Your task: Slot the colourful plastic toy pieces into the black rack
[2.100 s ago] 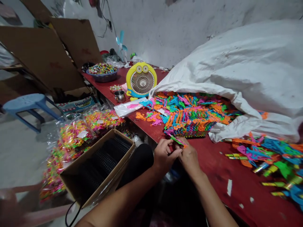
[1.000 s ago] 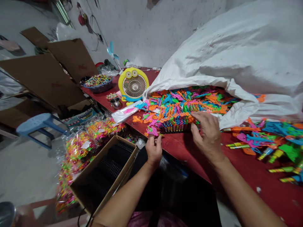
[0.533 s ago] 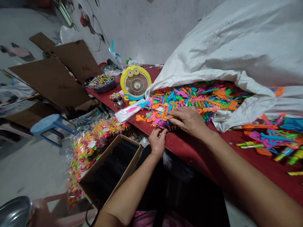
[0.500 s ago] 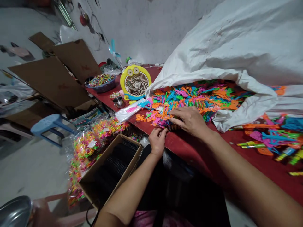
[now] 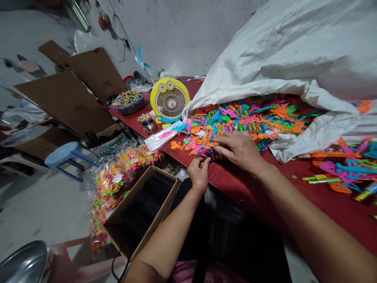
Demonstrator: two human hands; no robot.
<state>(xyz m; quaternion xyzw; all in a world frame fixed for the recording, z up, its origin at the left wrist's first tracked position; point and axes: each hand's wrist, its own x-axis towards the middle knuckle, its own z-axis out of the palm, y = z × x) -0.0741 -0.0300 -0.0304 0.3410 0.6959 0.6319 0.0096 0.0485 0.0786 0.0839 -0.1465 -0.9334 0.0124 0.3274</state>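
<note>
My left hand (image 5: 199, 173) is at the front edge of the red table (image 5: 232, 182), thumb and fingertips pressed together in a pinch. What they hold, if anything, is too small and dark to make out. Just right of it, my right hand (image 5: 241, 151) reaches over the front of a heap of small plastic toys (image 5: 229, 114) in orange, blue, green and pink. Its thumb and forefinger are apart, and the other fingers are partly hidden. Something dark lies beneath it, unclear. The heap spills from the mouth of a large white sack (image 5: 318, 129).
A yellow fan (image 5: 171, 100), a metal cup (image 5: 149, 126), a clear plastic bag (image 5: 161, 137) and a basin of small pieces (image 5: 128, 108) stand farther left. Below are a cardboard box (image 5: 165, 212) of black items, bagged toys (image 5: 112, 184) and a blue stool (image 5: 63, 153). More toys (image 5: 341, 169) lie right.
The view has shifted slightly. Both hands keep nearly the same places by the toys, with only small finger movements.
</note>
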